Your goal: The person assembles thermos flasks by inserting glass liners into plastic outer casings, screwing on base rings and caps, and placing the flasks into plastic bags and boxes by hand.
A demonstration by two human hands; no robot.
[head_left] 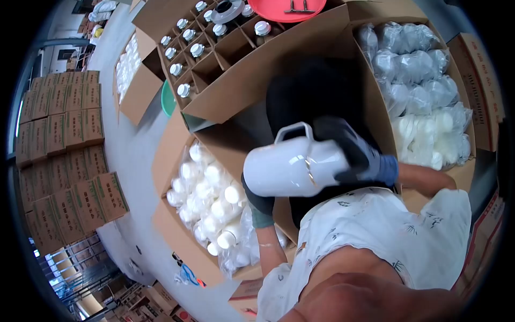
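Note:
A glossy white jug (pixel 284 169) with a loop handle and a thin gold line lies sideways across my lap, its base to the left and its narrower end to the right. My right hand (pixel 359 155), in a grey and dark glove with a blue cuff, is closed around the narrower end and slightly blurred. At the base, my gloved left hand (pixel 259 203) grips from below and behind; most of its fingers are hidden by the jug. The handle points away from me, and neither hand touches it.
A divided carton (pixel 257 70) ahead holds several silver-topped items, with a red basin (pixel 287 9) above it. Left, an open carton (pixel 185 228) contains white caps in plastic; right, another carton (pixel 453 177) holds bagged white parts. Stacked boxes (pixel 61 118) stand far left.

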